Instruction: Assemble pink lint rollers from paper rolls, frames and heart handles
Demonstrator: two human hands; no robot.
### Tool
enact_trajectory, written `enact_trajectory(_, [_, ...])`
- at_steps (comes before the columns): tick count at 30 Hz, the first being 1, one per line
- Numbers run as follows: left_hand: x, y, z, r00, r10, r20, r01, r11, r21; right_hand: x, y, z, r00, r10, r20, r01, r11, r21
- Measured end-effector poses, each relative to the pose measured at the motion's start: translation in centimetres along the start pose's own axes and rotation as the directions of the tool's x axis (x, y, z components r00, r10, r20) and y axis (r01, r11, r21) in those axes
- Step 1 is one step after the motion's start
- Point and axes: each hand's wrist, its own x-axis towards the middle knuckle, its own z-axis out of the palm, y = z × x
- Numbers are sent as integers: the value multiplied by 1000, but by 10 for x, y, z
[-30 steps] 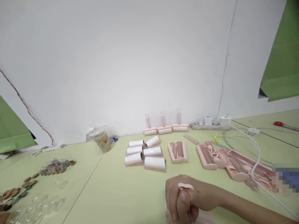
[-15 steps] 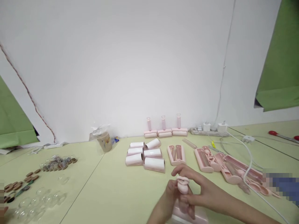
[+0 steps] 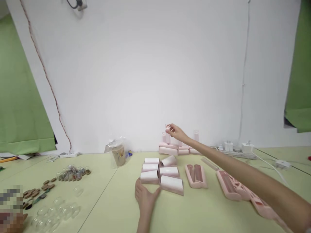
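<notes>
At the back, against the wall, my right hand (image 3: 173, 130) is closed round the top of the upright handle of a pink lint roller (image 3: 168, 149). That roller stands in front of other pink lint rollers (image 3: 184, 150), which it and my arm partly hide. My left hand (image 3: 145, 195) lies low at the near edge of a group of white sticky rolls (image 3: 149, 177), its thumb and fingers spread. Its fingertips reach the nearest left roll; whether they press on it I cannot tell.
Pink case parts (image 3: 196, 176) lie right of the rolls, with more pink pieces (image 3: 228, 186) under my right forearm. A bagged cup (image 3: 118, 154) stands at the back left. Clear domes (image 3: 57, 212) and brown discs (image 3: 31, 193) spread over the left. White plugs (image 3: 247, 147) sit by the wall.
My right hand has gone from near me to the row by the wall, taking a lint roller there. My left hand has let go and moved left to the rolls. The view has shifted.
</notes>
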Motion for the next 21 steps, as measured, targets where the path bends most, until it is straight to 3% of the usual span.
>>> enact_trajectory(5, [-6,-21,15,991,121,58,-132,946,297,36,46,61,998,18,64,-13,997,-79])
enact_trajectory(9, [-2,-19,21,998,42,43,-56,919,391,39,73,82,996,76,42,-73,994,-78])
enact_trajectory(13, [1,-6,30,999,-44,-5,42,903,427,33,86,86,989,145,-5,-146,989,-21])
enact_trajectory(16, [3,-1,36,996,-50,-78,73,943,325,22,84,80,981,184,-61,-181,982,50])
enact_trajectory(21, [13,4,19,998,-13,-58,22,989,148,-24,61,53,986,148,-69,-129,966,225])
